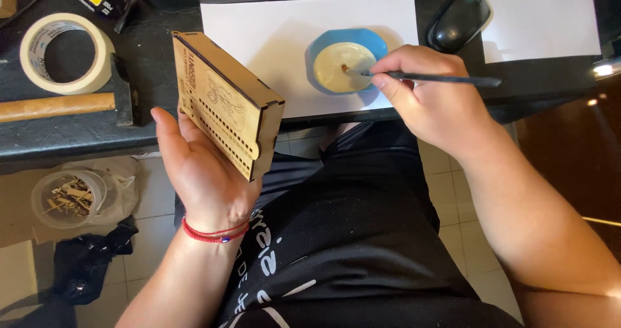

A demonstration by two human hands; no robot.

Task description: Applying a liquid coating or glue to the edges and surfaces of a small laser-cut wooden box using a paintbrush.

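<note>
My left hand [197, 166] holds a flat laser-cut wooden box [223, 101] up on edge over my lap, its engraved face turned to the right. My right hand [427, 95] grips a thin dark paintbrush [446, 78], and the brush tip dips into pale cream liquid in a small blue bowl [318, 46]. The bowl stands on a white sheet of paper [259, 37] on the dark desk. A red string bracelet circles my left wrist.
A roll of masking tape [63, 53] and a hammer with a wooden handle [58, 106] lie on the desk at left. A black mouse [460, 19] sits at the back right beside another white sheet [543, 17]. On the tiled floor at left stands a bin of wood scraps [65, 198].
</note>
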